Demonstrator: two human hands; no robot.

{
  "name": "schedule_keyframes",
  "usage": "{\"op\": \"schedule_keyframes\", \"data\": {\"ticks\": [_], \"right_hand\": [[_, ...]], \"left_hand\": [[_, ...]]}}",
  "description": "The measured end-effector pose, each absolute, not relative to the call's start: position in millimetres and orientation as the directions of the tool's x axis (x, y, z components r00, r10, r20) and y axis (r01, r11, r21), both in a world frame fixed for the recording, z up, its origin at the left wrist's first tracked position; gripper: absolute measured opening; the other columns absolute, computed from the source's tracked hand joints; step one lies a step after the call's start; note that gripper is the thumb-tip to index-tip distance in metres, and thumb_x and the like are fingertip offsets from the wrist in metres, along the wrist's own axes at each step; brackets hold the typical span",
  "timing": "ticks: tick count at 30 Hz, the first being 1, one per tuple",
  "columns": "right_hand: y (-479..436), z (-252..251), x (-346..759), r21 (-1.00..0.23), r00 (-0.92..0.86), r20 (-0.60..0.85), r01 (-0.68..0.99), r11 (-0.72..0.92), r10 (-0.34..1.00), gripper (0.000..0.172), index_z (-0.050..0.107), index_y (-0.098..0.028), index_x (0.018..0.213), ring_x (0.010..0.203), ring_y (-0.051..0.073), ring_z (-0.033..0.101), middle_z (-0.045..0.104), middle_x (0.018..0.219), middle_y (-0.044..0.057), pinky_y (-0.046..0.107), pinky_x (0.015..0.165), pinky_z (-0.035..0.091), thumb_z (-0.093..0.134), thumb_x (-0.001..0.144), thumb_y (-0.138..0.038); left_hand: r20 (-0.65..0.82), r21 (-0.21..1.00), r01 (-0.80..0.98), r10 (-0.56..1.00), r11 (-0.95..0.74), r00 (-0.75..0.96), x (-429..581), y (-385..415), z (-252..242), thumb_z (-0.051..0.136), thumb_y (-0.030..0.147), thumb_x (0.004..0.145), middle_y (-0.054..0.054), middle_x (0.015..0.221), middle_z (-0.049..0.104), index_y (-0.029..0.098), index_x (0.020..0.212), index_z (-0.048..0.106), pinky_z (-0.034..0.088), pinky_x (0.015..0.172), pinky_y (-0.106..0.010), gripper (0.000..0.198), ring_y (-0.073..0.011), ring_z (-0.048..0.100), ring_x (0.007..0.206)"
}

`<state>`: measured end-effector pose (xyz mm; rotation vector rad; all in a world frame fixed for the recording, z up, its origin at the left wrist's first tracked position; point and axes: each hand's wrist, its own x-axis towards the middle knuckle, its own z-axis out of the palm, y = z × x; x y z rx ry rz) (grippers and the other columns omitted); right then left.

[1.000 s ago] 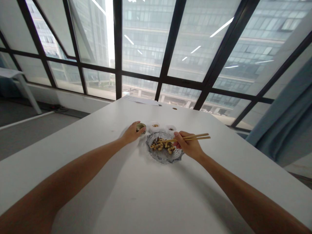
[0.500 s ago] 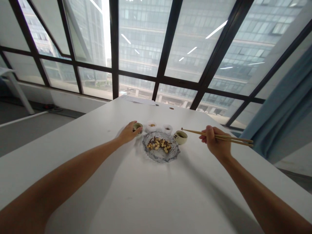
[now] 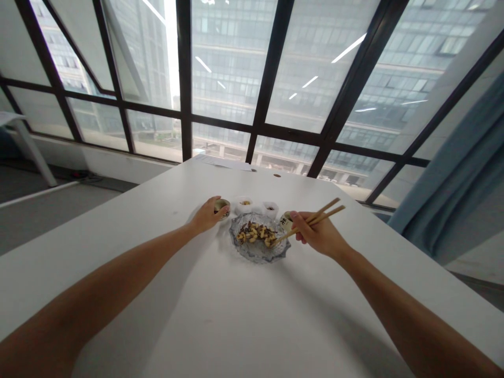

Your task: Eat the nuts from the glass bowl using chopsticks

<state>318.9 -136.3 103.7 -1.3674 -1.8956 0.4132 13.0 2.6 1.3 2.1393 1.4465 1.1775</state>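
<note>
My left hand (image 3: 207, 214) is closed round the side of a small green-glazed cup (image 3: 222, 208) with dark markings, which stands on the table. In my right hand (image 3: 318, 234) is a pair of chopsticks (image 3: 323, 212), their tips down at the right side of a scalloped glass dish (image 3: 258, 254). Pale and dark brown pieces, looking like nuts or dried food (image 3: 255, 232), lie heaped in the dish. A second cup (image 3: 285, 221), marked with a dark character, stands behind my right fingers and is partly hidden by them.
Two small white bowls (image 3: 245, 204) with bits of food stand behind the glass dish. Papers (image 3: 222, 162) lie at the far end of the white table (image 3: 220, 315). Beyond are dark-framed windows, with a blue curtain (image 3: 452, 173) at the right.
My right hand has moved left and down, bringing the chopstick tips from above the right-hand cup into the glass dish. My left hand stays on its cup.
</note>
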Motion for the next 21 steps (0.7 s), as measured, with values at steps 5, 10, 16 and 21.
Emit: {"op": "schedule_keyframes", "data": {"ticks": [5, 10, 16, 21], "right_hand": [[-118.2, 93.4, 297.2, -0.502, -0.238, 0.44, 0.734, 0.457, 0.866, 0.058, 0.056, -0.022, 0.063, 0.047, 0.015, 0.058, 0.062, 0.053, 0.003, 0.024, 0.042, 0.04, 0.039, 0.095, -0.066], [-111.7, 93.8, 278.5, -0.464, -0.277, 0.461, 0.734, 0.495, 0.843, 0.053, 0.055, -0.022, 0.063, 0.046, 0.014, 0.055, 0.062, 0.055, 0.002, 0.023, 0.043, 0.037, 0.04, 0.096, -0.061], [-126.1, 102.1, 271.7, -0.632, -0.213, 0.465, 0.6, 0.491, 0.859, 0.054, 0.059, -0.021, 0.063, 0.048, 0.015, 0.058, 0.066, 0.058, 0.004, 0.024, 0.043, 0.041, 0.049, 0.09, -0.067], [-140.0, 102.7, 269.6, -0.768, -0.271, 0.298, 0.502, 0.399, 0.915, 0.048, 0.063, -0.019, 0.065, 0.042, 0.013, 0.056, 0.066, 0.055, 0.003, 0.023, 0.039, 0.041, 0.058, 0.088, -0.061]], "left_hand": [[0.444, 0.645, 0.624, 0.881, -0.442, 0.164, 13.7, 2.5, 1.5, 0.05, 0.055, 0.089, -0.016, 0.131, 0.062, 0.015, 0.135, 0.05, 0.046, 0.106, -0.044, 0.061, -0.0294, 0.06, 0.121], [0.467, 0.636, 0.624, 0.87, -0.454, 0.156, 14.2, 2.6, -0.2, 0.05, 0.055, 0.09, -0.017, 0.134, 0.061, 0.015, 0.133, 0.051, 0.045, 0.108, -0.045, 0.059, -0.0291, 0.059, 0.122], [0.476, 0.632, 0.618, 0.863, -0.468, 0.166, 13.2, 3.6, -1.2, 0.053, 0.054, 0.089, -0.016, 0.131, 0.063, 0.015, 0.132, 0.052, 0.045, 0.108, -0.044, 0.058, -0.0292, 0.06, 0.121], [0.465, 0.643, 0.613, 0.87, -0.458, 0.162, 12.6, 5.8, -2.7, 0.053, 0.054, 0.089, -0.018, 0.13, 0.063, 0.012, 0.134, 0.051, 0.046, 0.106, -0.044, 0.062, -0.0295, 0.06, 0.121]]}}
